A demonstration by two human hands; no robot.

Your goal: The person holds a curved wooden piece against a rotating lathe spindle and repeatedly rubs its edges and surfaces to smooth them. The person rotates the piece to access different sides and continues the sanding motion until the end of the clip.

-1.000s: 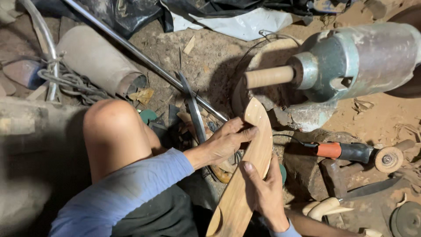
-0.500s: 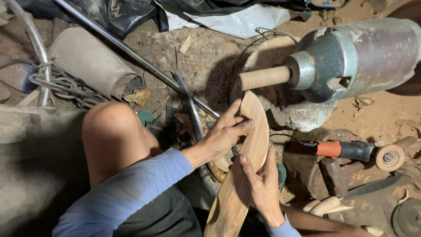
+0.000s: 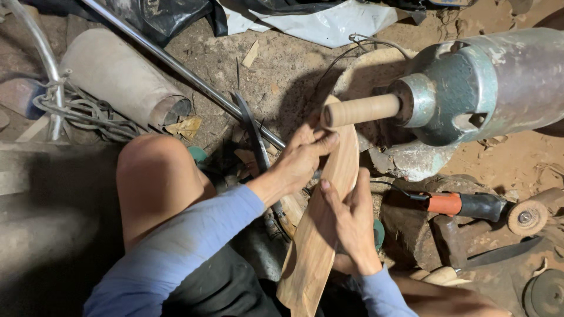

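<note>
I hold a long curved wooden piece with both hands, its upper end right under a tan cylindrical drum that sticks out of a grey-green motor. My left hand grips the upper part of the wood, fingers next to the drum's end. My right hand wraps the wood's right edge lower down. My bare left knee and blue sleeves are at the lower left.
A long metal rod and a dark blade-like tool lie on the dirt floor. A fat grey cylinder and coiled wire sit upper left. An orange-handled tool, a hammer head and small discs lie at the right.
The wooden piece has moved up and closer to the spinning drum, and both hands have slid up along it with it.
</note>
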